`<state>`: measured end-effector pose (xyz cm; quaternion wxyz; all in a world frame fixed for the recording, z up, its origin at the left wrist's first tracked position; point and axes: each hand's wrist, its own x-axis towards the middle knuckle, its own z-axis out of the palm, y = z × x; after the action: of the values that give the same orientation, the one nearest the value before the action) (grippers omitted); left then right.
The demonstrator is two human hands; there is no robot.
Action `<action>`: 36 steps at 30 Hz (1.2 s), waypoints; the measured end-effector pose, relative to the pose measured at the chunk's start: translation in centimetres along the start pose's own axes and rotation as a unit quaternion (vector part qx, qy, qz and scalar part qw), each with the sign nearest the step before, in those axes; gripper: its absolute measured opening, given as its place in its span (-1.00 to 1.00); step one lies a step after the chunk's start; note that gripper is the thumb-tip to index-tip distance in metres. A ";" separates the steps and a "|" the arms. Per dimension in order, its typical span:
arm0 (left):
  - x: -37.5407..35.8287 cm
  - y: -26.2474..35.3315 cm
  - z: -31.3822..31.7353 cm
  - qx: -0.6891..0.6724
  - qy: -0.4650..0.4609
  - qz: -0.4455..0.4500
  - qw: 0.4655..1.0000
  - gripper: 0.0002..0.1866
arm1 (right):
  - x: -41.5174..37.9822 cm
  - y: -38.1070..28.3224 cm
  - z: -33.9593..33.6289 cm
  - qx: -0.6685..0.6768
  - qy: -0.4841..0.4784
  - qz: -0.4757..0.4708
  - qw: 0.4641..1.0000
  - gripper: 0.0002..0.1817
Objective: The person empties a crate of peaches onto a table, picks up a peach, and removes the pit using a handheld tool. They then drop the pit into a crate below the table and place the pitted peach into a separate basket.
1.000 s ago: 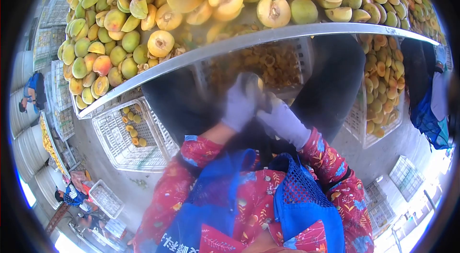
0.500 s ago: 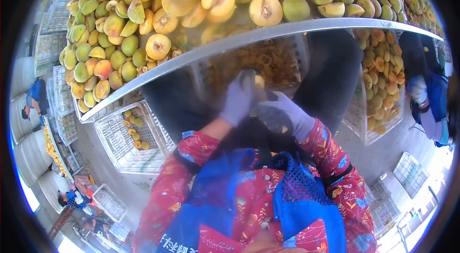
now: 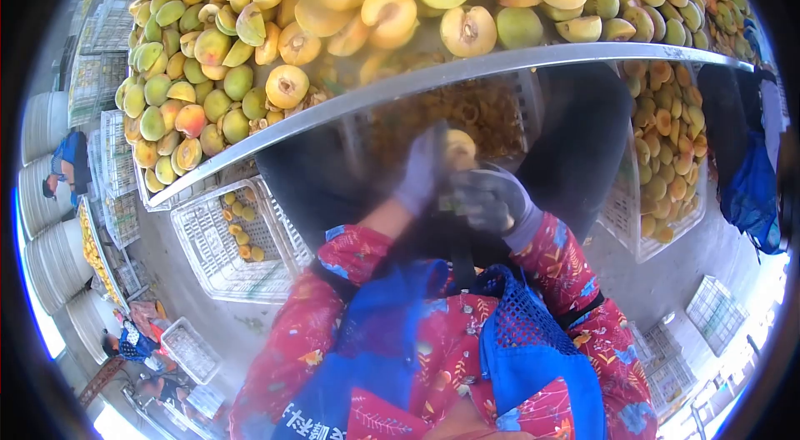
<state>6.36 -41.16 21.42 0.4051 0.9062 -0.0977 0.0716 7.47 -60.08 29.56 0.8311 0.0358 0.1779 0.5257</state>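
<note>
My left hand [image 3: 422,167], in a pale purple glove with grey fingers, is blurred by motion. A yellow peach [image 3: 461,148] with a cut face sits against its fingertips, held between thumb and fingers. Just below and to the right, my right hand [image 3: 493,200] has its grey-coated fingers curled closed. Whatever they hold is hidden, and the fingertips are close to the peach. Both hands are over my lap, in front of the metal table edge [image 3: 433,75]. Underneath, between my knees, a crate [image 3: 527,102] contains brownish fruit scraps.
Halved and whole peaches [image 3: 208,48] are heaped on the table. At left, a white crate [image 3: 218,261] holds several pieces; at right, another crate [image 3: 612,219] is full of peaches. Other people [image 3: 68,165] are at the far left, and a person in blue [image 3: 754,190] is at right.
The peach shows more fully between my hands now. My right hand's fingers have curled closed and turned, with their grey side showing. The view has shifted slightly.
</note>
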 end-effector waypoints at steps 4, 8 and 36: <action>0.3 1.2 -3.2 -0.035 0.012 -0.100 0.994 -0.49 | -0.4 -0.8 2.4 -0.030 -0.066 -0.074 0.995 -0.90; 1.5 4.3 -8.4 -0.641 0.125 -0.411 0.636 -0.55 | -0.3 -0.7 1.8 -0.043 0.039 -0.068 0.996 -0.89; 5.0 9.9 -20.2 -0.508 0.060 -0.287 0.810 -0.47 | 0.0 5.7 12.1 -0.853 0.130 -0.360 0.355 -0.74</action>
<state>7.84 -33.14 42.98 0.8149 0.5518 0.1692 -0.0534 6.61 -55.97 42.29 0.4919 -0.8284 -0.2642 0.0441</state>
